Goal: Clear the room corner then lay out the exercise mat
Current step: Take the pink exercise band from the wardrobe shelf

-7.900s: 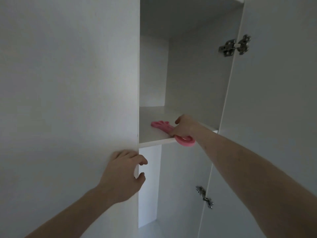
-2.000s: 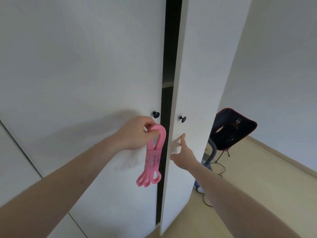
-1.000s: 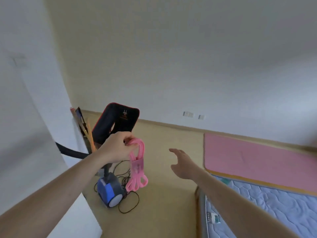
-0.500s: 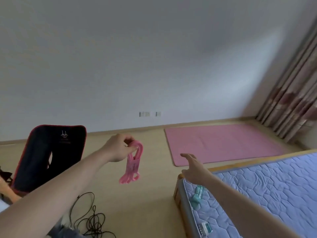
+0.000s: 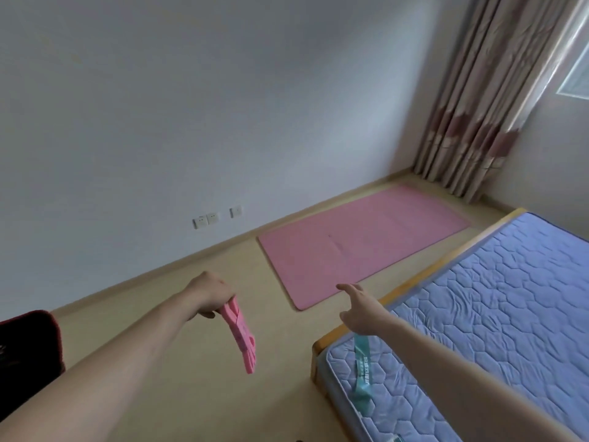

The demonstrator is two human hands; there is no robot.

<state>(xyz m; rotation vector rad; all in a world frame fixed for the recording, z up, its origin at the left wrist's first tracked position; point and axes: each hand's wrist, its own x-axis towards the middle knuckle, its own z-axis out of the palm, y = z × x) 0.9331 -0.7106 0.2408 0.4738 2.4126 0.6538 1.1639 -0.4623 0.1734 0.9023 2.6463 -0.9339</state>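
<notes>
Exercise mat (image 5: 360, 247) lies flat, centre-right of frame beside the bed (image 5: 497, 314) — likely light, soft, flexible; lift by a short edge. Left hand (image 5: 208, 296) grips pink resistance band (image 5: 240, 336) — right hand (image 5: 358, 309) open, holding nothing.

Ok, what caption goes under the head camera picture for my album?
Left hand holds pink resistance bands, right hand open, pink exercise mat flat beside the bed.
</notes>
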